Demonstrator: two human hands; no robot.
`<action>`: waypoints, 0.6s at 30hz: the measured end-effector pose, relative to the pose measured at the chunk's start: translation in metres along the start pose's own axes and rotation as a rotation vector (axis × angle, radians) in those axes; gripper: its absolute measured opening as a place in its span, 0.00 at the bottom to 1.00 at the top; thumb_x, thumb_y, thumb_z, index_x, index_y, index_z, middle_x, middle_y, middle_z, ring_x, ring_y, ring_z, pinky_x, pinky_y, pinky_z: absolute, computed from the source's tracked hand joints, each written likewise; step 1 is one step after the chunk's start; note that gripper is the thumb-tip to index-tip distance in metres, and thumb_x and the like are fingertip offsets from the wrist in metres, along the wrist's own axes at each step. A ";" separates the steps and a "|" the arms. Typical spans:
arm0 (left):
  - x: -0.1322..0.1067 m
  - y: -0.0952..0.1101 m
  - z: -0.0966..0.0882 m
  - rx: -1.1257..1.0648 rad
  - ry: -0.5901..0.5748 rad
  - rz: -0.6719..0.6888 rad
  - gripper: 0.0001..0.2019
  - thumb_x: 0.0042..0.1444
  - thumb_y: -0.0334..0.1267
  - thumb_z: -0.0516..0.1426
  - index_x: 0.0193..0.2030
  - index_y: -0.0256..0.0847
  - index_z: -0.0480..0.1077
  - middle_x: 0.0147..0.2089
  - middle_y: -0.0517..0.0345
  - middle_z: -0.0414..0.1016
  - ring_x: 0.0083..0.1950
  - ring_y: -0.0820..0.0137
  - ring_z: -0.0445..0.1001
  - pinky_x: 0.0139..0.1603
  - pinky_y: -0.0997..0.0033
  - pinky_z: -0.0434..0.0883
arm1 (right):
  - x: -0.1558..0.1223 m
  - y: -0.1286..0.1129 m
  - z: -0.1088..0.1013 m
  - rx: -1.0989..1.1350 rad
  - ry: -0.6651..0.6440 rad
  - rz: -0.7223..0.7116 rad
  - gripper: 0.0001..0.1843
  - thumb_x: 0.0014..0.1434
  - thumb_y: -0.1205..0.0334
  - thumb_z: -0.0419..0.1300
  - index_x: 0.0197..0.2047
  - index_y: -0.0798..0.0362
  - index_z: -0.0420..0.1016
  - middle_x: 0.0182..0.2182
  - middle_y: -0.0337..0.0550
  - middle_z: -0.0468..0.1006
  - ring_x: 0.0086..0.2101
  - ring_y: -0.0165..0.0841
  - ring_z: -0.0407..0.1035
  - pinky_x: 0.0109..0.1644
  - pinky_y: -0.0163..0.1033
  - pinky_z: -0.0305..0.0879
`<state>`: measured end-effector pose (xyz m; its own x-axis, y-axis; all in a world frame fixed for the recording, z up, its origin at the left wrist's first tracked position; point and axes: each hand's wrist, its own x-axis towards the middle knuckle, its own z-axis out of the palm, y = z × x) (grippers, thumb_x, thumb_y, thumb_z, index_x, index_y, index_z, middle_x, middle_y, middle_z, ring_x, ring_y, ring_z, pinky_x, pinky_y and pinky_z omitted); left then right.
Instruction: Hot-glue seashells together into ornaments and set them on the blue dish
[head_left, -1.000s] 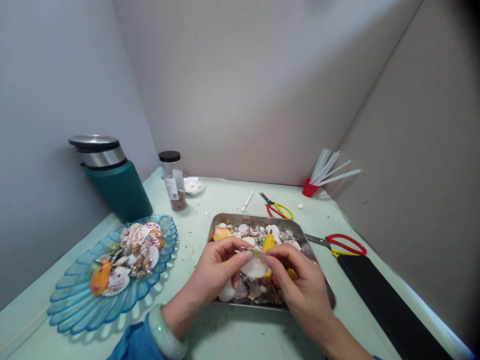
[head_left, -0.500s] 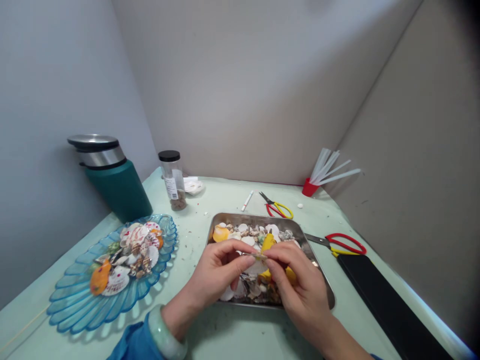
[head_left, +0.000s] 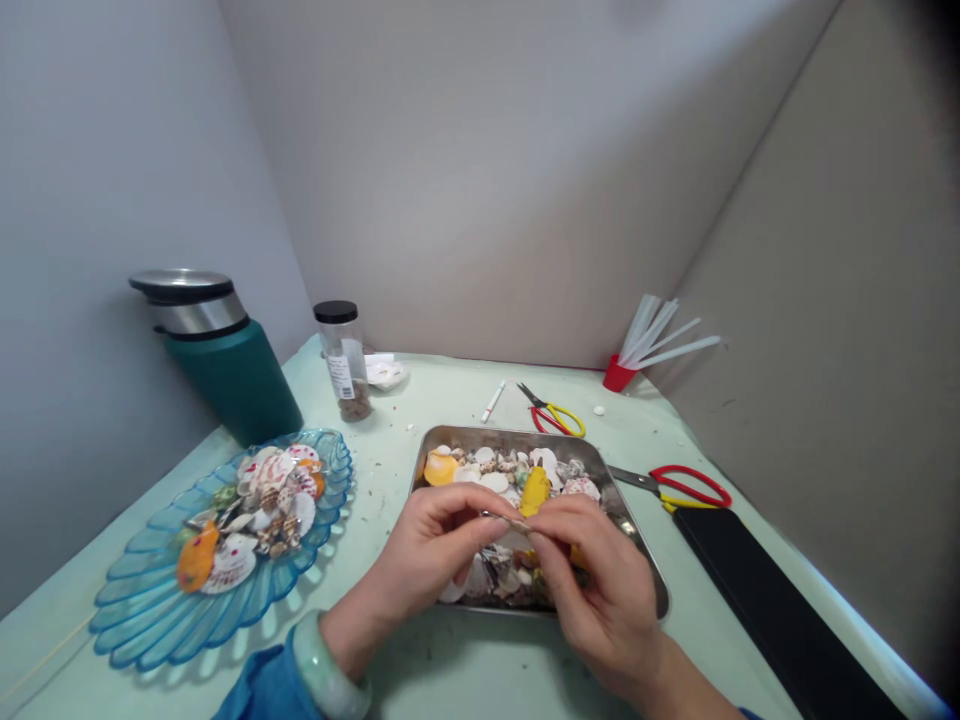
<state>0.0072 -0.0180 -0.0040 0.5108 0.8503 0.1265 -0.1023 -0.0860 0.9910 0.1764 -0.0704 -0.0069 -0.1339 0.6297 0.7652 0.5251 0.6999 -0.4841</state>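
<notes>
Above the metal tray [head_left: 654,560], my left hand [head_left: 424,545] and my right hand [head_left: 604,570] meet with thumbs and forefingers pinched. Between them they grip a small, thin, brownish shell [head_left: 516,523], seen nearly edge-on; a tiny shiny bit shows at its left end. In the tray lie many shells, among them an orange-yellow shell [head_left: 441,466], a white shell [head_left: 494,482] and a bright yellow piece [head_left: 535,491] just behind the fingertips. My hands hide part of the tray's contents.
A blue scalloped plate [head_left: 142,625] of shells stands left, below a teal bottle [head_left: 229,375]. Behind are a lidded jar [head_left: 342,360], a marker [head_left: 493,401] and small scissors [head_left: 553,412]. Right: larger scissors [head_left: 688,487], a black slab [head_left: 772,610], a red cup [head_left: 619,374] of translucent sticks.
The pinched shell has turned slightly and sits a little lower, its right end tipped down. My right fingers have shifted along it. The camera view has moved slightly.
</notes>
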 end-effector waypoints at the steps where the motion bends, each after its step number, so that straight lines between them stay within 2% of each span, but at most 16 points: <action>1: 0.000 0.000 0.000 0.012 0.010 -0.022 0.09 0.53 0.40 0.59 0.36 0.37 0.75 0.33 0.55 0.76 0.15 0.85 0.60 0.14 0.83 0.58 | 0.000 0.000 0.001 -0.004 0.003 0.012 0.11 0.57 0.77 0.54 0.41 0.55 0.70 0.34 0.45 0.71 0.36 0.33 0.68 0.40 0.40 0.66; 6: -0.001 0.001 0.003 0.042 -0.006 -0.083 0.10 0.51 0.38 0.60 0.40 0.37 0.74 0.19 0.67 0.65 0.13 0.83 0.58 0.13 0.83 0.55 | 0.001 0.000 0.003 -0.017 0.041 0.066 0.09 0.57 0.76 0.55 0.37 0.54 0.69 0.31 0.43 0.72 0.33 0.32 0.68 0.38 0.39 0.65; 10: 0.001 0.001 0.006 0.032 0.048 -0.083 0.09 0.51 0.39 0.60 0.36 0.36 0.74 0.20 0.66 0.67 0.13 0.83 0.58 0.11 0.83 0.54 | 0.001 0.001 0.003 -0.034 0.016 0.097 0.07 0.58 0.73 0.56 0.38 0.54 0.70 0.32 0.43 0.72 0.34 0.33 0.68 0.38 0.39 0.65; 14: 0.004 0.001 0.008 -0.024 0.121 -0.129 0.10 0.51 0.42 0.60 0.33 0.35 0.72 0.19 0.66 0.65 0.11 0.84 0.55 0.10 0.84 0.51 | -0.001 0.003 0.003 -0.065 -0.010 0.155 0.11 0.58 0.68 0.60 0.45 0.53 0.69 0.32 0.42 0.71 0.29 0.31 0.65 0.31 0.36 0.64; 18: 0.005 -0.001 0.007 -0.030 0.095 -0.154 0.12 0.51 0.44 0.60 0.34 0.34 0.72 0.19 0.66 0.66 0.11 0.84 0.56 0.09 0.84 0.52 | -0.002 0.005 0.004 -0.078 0.009 0.099 0.11 0.58 0.72 0.59 0.44 0.53 0.69 0.35 0.44 0.73 0.35 0.33 0.68 0.37 0.38 0.66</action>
<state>0.0159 -0.0179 -0.0042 0.4395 0.8976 -0.0332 -0.0554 0.0640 0.9964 0.1757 -0.0672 -0.0125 -0.0709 0.6911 0.7193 0.5990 0.6061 -0.5233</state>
